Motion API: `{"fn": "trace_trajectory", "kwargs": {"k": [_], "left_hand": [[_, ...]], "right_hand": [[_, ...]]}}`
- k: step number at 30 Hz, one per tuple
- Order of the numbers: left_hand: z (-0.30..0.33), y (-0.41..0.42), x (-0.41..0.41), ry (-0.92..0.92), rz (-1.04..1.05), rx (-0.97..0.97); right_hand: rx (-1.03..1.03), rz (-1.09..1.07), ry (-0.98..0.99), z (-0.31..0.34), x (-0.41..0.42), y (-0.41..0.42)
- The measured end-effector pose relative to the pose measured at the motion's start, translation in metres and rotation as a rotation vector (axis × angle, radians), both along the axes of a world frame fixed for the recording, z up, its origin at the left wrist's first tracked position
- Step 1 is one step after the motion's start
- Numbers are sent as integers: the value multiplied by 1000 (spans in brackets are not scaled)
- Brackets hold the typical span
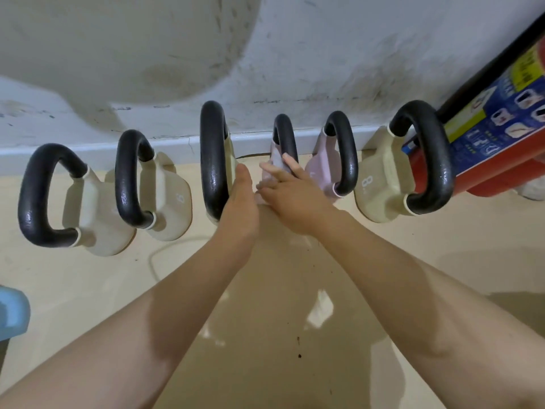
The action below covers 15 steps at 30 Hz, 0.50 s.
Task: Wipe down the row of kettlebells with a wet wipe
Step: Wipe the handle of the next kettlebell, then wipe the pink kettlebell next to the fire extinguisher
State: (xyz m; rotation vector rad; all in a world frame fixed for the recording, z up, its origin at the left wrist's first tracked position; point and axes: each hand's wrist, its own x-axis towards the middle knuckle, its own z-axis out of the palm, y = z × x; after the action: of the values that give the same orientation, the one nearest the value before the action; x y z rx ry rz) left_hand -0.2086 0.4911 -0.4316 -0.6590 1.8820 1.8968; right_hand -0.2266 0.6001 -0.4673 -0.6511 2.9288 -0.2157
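Six kettlebells with black handles stand in a row along the wall. The first three (97, 219) (165, 196) (213, 160) and the last one (383, 184) are cream, and the fourth (284, 134) and fifth (321, 169) are pink. My right hand (290, 199) holds a pale wet wipe (275, 162) against the fourth kettlebell at the foot of its handle, fingers spread over it. My left hand (240, 199) lies edge-on and straight against the right side of the third kettlebell's handle.
A red fire extinguisher (486, 143) with a blue and yellow label leans at the right end of the row. A thin white cable (156, 258) runs over the beige floor. A blue object (11, 314) sits at the left edge. The scuffed white wall is right behind the kettlebells.
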Motion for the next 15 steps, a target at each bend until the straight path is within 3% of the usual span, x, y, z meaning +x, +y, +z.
{"fn": "trace_trajectory", "kwargs": {"k": [5,10,15], "left_hand": [[14,-1,23,150,-242,-42],[38,4,35,206,-365,-30],[55,2,31,116,-435,-54]], "right_hand": [[-691,-361,-143,27,31,-7],[-711,-427,-157,45,57,-3],[-765,-492,-207,76,73,11]]}}
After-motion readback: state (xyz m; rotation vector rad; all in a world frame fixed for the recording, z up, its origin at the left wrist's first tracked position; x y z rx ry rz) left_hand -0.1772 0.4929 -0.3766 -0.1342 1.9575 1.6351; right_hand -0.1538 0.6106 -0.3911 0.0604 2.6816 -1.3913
